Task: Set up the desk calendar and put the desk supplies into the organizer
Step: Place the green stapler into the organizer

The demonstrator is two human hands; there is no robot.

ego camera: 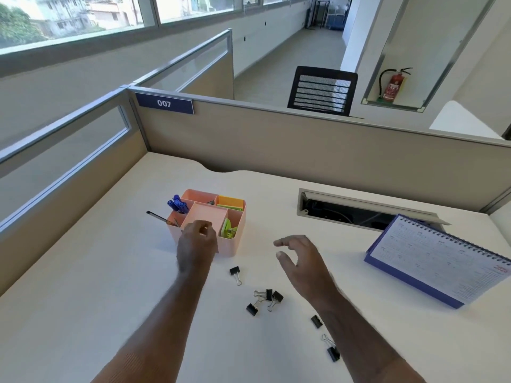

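A pink organizer (229,246) stands on the white desk (96,286), holding blue pens (178,204), orange and yellow sticky notes (231,203) and a green item (229,229). My left hand (197,241) hovers at its front edge over the middle compartment, fingers pinched together; whether it holds anything is hidden. My right hand (300,258) floats open above the desk. Several black binder clips lie loose: one (235,273) near the organizer, a cluster (265,298) in front, others (316,321) by my right forearm. The purple desk calendar (439,261) stands at the right.
A cable tray opening (348,210) with a raised lid sits in the desk behind the calendar. Beige partitions (276,142) wall the desk at the back and left. A black chair (322,91) stands beyond the partition.
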